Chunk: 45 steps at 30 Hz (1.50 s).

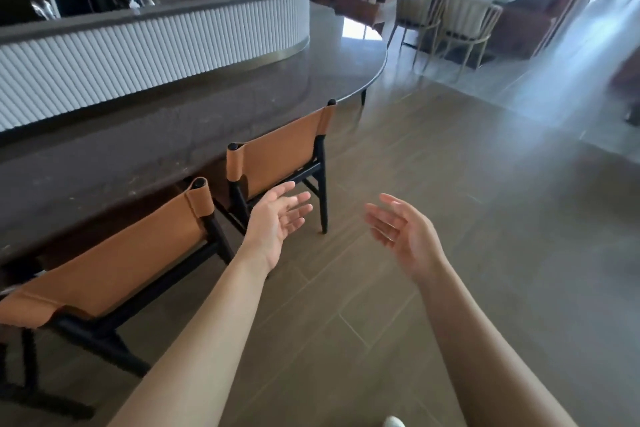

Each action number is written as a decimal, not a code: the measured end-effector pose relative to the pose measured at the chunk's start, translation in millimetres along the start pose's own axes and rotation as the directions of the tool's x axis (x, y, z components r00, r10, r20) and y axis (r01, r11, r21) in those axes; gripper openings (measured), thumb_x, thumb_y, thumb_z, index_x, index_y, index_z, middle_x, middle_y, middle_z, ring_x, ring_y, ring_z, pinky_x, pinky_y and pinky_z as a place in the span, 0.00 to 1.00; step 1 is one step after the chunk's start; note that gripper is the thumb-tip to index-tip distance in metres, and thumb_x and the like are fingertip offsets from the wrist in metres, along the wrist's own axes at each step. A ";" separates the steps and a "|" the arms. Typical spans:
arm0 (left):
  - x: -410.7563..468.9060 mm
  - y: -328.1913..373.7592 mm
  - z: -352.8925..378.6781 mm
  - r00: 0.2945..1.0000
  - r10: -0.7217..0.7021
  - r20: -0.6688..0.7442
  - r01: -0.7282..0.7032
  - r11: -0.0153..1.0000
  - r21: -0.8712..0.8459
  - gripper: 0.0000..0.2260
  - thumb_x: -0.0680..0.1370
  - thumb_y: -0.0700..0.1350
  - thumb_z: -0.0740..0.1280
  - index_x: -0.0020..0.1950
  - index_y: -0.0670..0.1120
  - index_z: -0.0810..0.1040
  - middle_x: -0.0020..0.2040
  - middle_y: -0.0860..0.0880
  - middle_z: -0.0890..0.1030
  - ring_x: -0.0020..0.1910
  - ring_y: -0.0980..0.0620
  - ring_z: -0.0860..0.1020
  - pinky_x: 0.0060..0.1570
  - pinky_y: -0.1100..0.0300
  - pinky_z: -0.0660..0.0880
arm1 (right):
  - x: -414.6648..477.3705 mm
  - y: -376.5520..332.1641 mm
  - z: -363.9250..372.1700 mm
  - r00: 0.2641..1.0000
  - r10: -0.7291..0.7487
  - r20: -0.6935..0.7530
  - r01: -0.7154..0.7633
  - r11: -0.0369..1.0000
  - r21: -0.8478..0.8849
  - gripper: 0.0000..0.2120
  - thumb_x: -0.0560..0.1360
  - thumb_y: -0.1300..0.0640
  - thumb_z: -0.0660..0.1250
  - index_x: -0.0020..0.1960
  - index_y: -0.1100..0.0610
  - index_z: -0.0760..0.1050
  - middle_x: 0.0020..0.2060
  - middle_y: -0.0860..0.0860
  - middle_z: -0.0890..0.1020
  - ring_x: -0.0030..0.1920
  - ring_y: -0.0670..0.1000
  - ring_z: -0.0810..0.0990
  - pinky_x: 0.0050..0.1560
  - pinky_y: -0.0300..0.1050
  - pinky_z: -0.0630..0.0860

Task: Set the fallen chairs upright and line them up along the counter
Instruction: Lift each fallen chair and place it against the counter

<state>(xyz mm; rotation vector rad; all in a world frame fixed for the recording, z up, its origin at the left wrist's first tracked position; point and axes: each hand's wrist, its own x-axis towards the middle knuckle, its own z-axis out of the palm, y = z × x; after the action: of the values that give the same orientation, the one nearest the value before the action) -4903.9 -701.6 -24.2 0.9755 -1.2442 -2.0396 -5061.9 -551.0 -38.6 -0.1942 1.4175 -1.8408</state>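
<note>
Both forearms are showing bare, running from the lower edge of the frame up to the left hand (277,222) and right hand (403,236) near the centre. The slim fingers (379,215) are appearing slightly blurred. A white shoe tip (394,421) is peeking in at the bottom edge.

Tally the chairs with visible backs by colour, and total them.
tan chairs: 2, both upright at the counter
cream chairs: 2, at the far table
Total: 4
</note>
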 end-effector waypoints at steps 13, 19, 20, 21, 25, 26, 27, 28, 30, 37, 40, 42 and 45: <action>49.2 -41.8 225.7 0.993 0.014 0.115 -0.004 0.996 -0.087 0.15 0.80 0.35 0.58 0.63 0.47 0.76 0.54 0.43 0.84 0.51 0.46 0.83 0.56 0.53 0.75 | 46.1 -126.8 -183.1 0.994 -0.082 -0.071 0.084 0.996 0.022 0.10 0.80 0.58 0.59 0.58 0.55 0.77 0.49 0.57 0.86 0.50 0.55 0.84 0.50 0.47 0.77; 77.4 -57.2 309.4 0.986 -0.005 0.165 0.019 0.996 -0.086 0.14 0.79 0.35 0.57 0.61 0.46 0.75 0.51 0.44 0.83 0.48 0.46 0.82 0.55 0.53 0.73 | 74.6 -167.1 -248.8 0.987 -0.102 -0.123 0.108 0.993 0.045 0.11 0.80 0.58 0.59 0.59 0.54 0.77 0.50 0.57 0.85 0.51 0.54 0.84 0.49 0.46 0.77; 84.6 -59.5 320.9 0.985 -0.007 0.174 0.021 0.997 -0.077 0.14 0.79 0.35 0.57 0.61 0.46 0.75 0.51 0.44 0.83 0.49 0.46 0.82 0.55 0.53 0.73 | 80.5 -171.9 -258.2 0.986 -0.102 -0.134 0.110 0.993 0.053 0.12 0.80 0.58 0.59 0.59 0.54 0.77 0.51 0.57 0.85 0.51 0.55 0.84 0.49 0.46 0.77; 93.2 -61.3 332.7 0.983 -0.008 0.183 0.022 0.997 -0.073 0.14 0.80 0.35 0.57 0.62 0.45 0.75 0.52 0.44 0.83 0.49 0.46 0.82 0.55 0.53 0.73 | 87.7 -177.0 -267.4 0.984 -0.104 -0.143 0.114 0.991 0.064 0.12 0.80 0.58 0.59 0.59 0.54 0.77 0.51 0.57 0.85 0.51 0.55 0.84 0.50 0.46 0.77; 135.7 -68.2 375.1 0.977 -0.009 0.215 0.024 0.997 -0.068 0.14 0.79 0.35 0.57 0.60 0.46 0.76 0.51 0.44 0.84 0.50 0.45 0.82 0.53 0.53 0.74 | 122.3 -195.6 -298.5 0.979 -0.111 -0.171 0.128 0.988 0.088 0.12 0.80 0.58 0.59 0.58 0.54 0.78 0.50 0.57 0.85 0.49 0.54 0.84 0.51 0.47 0.76; 148.3 -69.9 385.7 0.975 -0.009 0.222 0.025 0.997 -0.067 0.13 0.79 0.35 0.57 0.60 0.46 0.76 0.51 0.45 0.84 0.50 0.45 0.82 0.52 0.54 0.75 | 133.2 -200.6 -305.8 0.977 -0.117 -0.177 0.134 0.987 0.087 0.12 0.80 0.58 0.59 0.58 0.54 0.78 0.49 0.57 0.85 0.49 0.54 0.85 0.51 0.47 0.76; 161.1 -71.0 397.2 0.973 -0.011 0.231 0.027 0.997 -0.066 0.13 0.79 0.35 0.57 0.59 0.46 0.76 0.51 0.45 0.84 0.50 0.46 0.82 0.52 0.54 0.74 | 145.3 -206.4 -312.5 0.975 -0.124 -0.183 0.141 0.986 0.087 0.12 0.80 0.58 0.59 0.58 0.54 0.78 0.49 0.56 0.86 0.49 0.54 0.85 0.51 0.47 0.76; 174.4 -71.5 409.4 0.971 -0.009 0.240 0.026 0.998 -0.065 0.13 0.79 0.35 0.57 0.59 0.47 0.76 0.51 0.45 0.84 0.49 0.46 0.82 0.52 0.54 0.74 | 158.2 -213.1 -318.5 0.973 -0.133 -0.187 0.151 0.985 0.086 0.11 0.80 0.58 0.59 0.58 0.53 0.78 0.49 0.56 0.86 0.49 0.54 0.85 0.52 0.47 0.76; 203.7 -71.5 434.7 0.966 -0.006 0.258 0.023 0.998 -0.062 0.13 0.79 0.35 0.57 0.58 0.47 0.76 0.51 0.45 0.84 0.49 0.46 0.82 0.52 0.54 0.74 | 187.8 -229.0 -328.8 0.970 -0.148 -0.192 0.167 0.982 0.087 0.11 0.80 0.58 0.59 0.58 0.53 0.78 0.50 0.56 0.85 0.49 0.54 0.84 0.52 0.48 0.76; 307.0 -56.7 521.2 0.956 -0.008 0.293 0.016 1.000 -0.026 0.12 0.79 0.36 0.58 0.58 0.46 0.76 0.51 0.44 0.84 0.49 0.46 0.82 0.53 0.53 0.75 | 295.8 -293.9 -359.0 0.965 -0.158 -0.211 0.182 0.978 0.101 0.12 0.80 0.59 0.58 0.57 0.54 0.78 0.50 0.57 0.85 0.48 0.54 0.85 0.49 0.46 0.77; 346.7 -53.5 556.1 0.953 -0.014 0.302 0.018 1.000 -0.011 0.12 0.79 0.36 0.58 0.57 0.46 0.76 0.51 0.44 0.84 0.48 0.47 0.83 0.53 0.54 0.75 | 335.2 -315.5 -377.1 0.960 -0.161 -0.230 0.189 0.976 0.104 0.12 0.80 0.59 0.58 0.58 0.54 0.78 0.51 0.57 0.85 0.49 0.54 0.85 0.49 0.46 0.77; 369.1 -54.1 577.7 0.950 -0.021 0.311 0.022 1.000 -0.002 0.11 0.79 0.36 0.58 0.57 0.46 0.76 0.51 0.44 0.84 0.48 0.47 0.82 0.52 0.54 0.75 | 358.1 -327.3 -390.0 0.956 -0.160 -0.245 0.189 0.977 0.100 0.12 0.80 0.59 0.58 0.58 0.54 0.78 0.51 0.57 0.85 0.50 0.55 0.84 0.49 0.46 0.77; 397.2 -58.2 605.3 0.946 -0.029 0.324 0.029 1.000 0.005 0.11 0.79 0.36 0.58 0.56 0.46 0.76 0.51 0.44 0.84 0.49 0.46 0.82 0.52 0.54 0.74 | 388.7 -342.8 -410.2 0.948 -0.163 -0.273 0.198 0.974 0.108 0.12 0.81 0.58 0.58 0.59 0.54 0.78 0.52 0.58 0.85 0.51 0.56 0.84 0.51 0.47 0.77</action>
<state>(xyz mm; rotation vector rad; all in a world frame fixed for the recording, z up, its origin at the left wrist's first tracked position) -5629.5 -673.7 -8.4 0.6771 -1.4002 -2.2899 -5718.2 -476.4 -17.1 -0.0108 1.4860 -2.1709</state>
